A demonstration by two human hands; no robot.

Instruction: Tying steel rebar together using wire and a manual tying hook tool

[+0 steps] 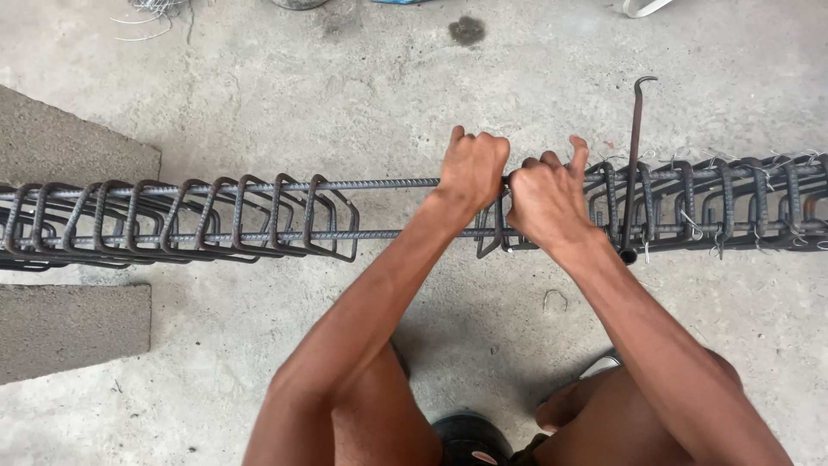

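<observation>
Long rebar cage lying level across the concrete floor, one end over grey blocks at the left; loose stirrups bunched leftward, tied ones crowded to the right. Left hand closed in a full grip round the upper bar; right hand just beside it, fist shut over a single stirrup, thumb raised (any wire in the fingers hidden). Best done, judging from the spacing, by holding the stirrup square to the bars and keeping the upper bar steady while it seats. Hooked tying tool hanging on the cage, near the right wrist. No packages, labels or signs anywhere; only a dark stain and wire scraps further out
</observation>
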